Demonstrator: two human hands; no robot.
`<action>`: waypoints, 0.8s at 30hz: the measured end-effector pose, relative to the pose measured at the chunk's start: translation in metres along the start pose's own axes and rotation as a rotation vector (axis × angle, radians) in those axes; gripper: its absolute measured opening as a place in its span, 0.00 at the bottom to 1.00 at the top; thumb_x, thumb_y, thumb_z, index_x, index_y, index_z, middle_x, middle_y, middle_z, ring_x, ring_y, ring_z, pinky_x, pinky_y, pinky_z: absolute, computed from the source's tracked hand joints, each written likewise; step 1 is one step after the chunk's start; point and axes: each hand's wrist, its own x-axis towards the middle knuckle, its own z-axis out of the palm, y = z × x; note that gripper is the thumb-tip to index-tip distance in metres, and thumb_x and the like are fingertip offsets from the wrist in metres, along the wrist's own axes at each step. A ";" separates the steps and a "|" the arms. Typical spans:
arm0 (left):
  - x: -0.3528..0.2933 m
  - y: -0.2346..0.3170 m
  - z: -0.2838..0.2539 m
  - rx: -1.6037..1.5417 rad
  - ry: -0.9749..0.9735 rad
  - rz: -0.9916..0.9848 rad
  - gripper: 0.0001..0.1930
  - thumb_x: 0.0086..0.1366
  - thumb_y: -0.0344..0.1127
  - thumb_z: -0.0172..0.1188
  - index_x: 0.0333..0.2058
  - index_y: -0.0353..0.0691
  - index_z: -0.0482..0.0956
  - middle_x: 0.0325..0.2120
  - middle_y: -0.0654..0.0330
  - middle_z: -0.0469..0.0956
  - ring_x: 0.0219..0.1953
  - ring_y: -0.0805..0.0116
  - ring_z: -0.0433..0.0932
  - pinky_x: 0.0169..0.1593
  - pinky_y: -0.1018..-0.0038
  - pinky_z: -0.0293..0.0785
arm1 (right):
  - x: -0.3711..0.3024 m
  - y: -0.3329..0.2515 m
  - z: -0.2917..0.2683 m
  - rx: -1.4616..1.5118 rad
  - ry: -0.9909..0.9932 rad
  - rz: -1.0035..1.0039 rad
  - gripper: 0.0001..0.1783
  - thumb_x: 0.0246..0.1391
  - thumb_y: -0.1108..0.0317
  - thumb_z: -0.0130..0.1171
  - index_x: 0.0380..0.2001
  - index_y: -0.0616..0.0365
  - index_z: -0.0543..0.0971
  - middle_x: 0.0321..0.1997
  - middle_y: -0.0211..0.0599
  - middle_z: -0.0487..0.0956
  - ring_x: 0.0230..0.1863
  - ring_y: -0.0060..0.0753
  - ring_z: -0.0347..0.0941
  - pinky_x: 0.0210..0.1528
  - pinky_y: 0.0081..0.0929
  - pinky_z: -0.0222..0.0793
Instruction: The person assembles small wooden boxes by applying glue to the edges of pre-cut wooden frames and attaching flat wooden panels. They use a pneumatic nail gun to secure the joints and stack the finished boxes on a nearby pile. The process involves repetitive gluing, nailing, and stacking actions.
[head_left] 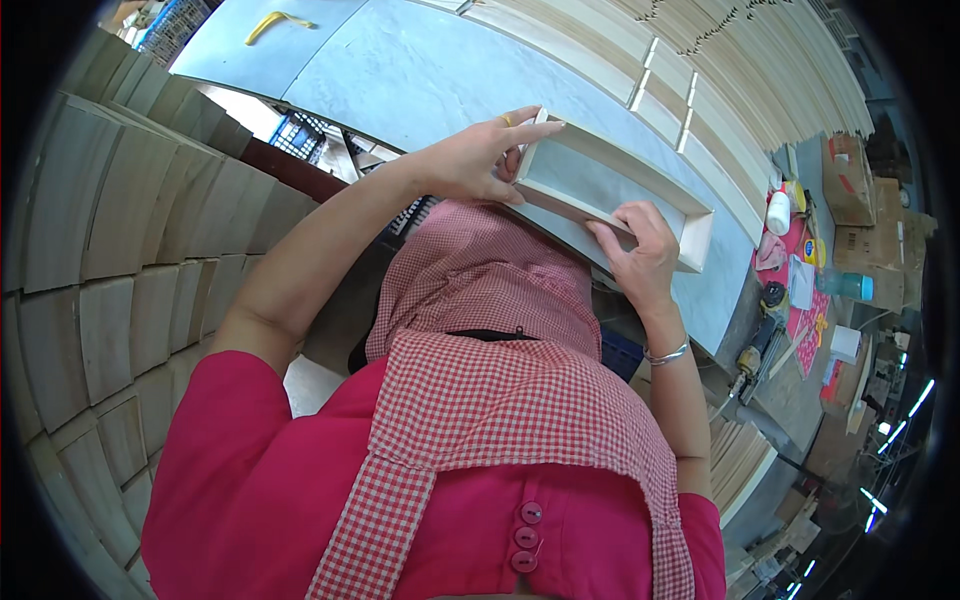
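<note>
A narrow rectangular frame of pale wood (696, 240) lies at the near edge of the blue-grey marbled table (400, 75). The tabletop shows through its middle. My left hand (475, 160) grips the frame's left end, with the thumb at the near corner and the index finger stretched along the short side. On the near long side, toward the right end, my right hand (645, 255) pinches the rail between thumb and bent fingers. Part of that rail is hidden behind the fingers.
Wooden strips (760, 60) are stacked along the table's far side. A yellow curved tool (278, 22) lies at the far left. Stacked wooden boards (110, 210) rise on my left. At right are a white bottle (778, 213), a teal-lidded jar (857, 286) and cardboard boxes (875, 250).
</note>
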 end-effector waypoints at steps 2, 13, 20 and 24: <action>-0.002 -0.001 0.005 0.023 0.028 0.002 0.55 0.49 0.27 0.75 0.74 0.52 0.54 0.73 0.40 0.50 0.45 0.59 0.82 0.53 0.66 0.83 | 0.000 0.001 0.001 0.001 -0.001 0.000 0.16 0.41 0.65 0.77 0.28 0.58 0.79 0.32 0.35 0.79 0.33 0.41 0.78 0.35 0.34 0.72; -0.004 -0.001 0.008 0.042 0.060 0.052 0.51 0.52 0.23 0.70 0.73 0.49 0.55 0.70 0.37 0.54 0.36 0.61 0.81 0.50 0.66 0.81 | 0.014 -0.041 0.019 -0.193 0.063 -0.031 0.22 0.45 0.49 0.74 0.29 0.54 0.79 0.34 0.31 0.78 0.39 0.38 0.76 0.42 0.35 0.63; -0.001 -0.014 0.012 0.029 0.095 0.081 0.53 0.47 0.18 0.68 0.73 0.52 0.57 0.70 0.36 0.55 0.34 0.64 0.76 0.44 0.68 0.79 | 0.036 -0.075 0.074 -0.209 0.252 0.043 0.22 0.43 0.47 0.73 0.22 0.50 0.74 0.25 0.26 0.73 0.30 0.34 0.72 0.34 0.37 0.59; -0.003 -0.010 0.014 0.018 0.118 0.062 0.54 0.47 0.18 0.67 0.73 0.53 0.57 0.69 0.36 0.55 0.35 0.64 0.76 0.44 0.68 0.78 | 0.038 -0.074 0.081 -0.220 0.284 0.039 0.20 0.42 0.51 0.72 0.19 0.49 0.72 0.22 0.25 0.72 0.27 0.32 0.70 0.31 0.36 0.58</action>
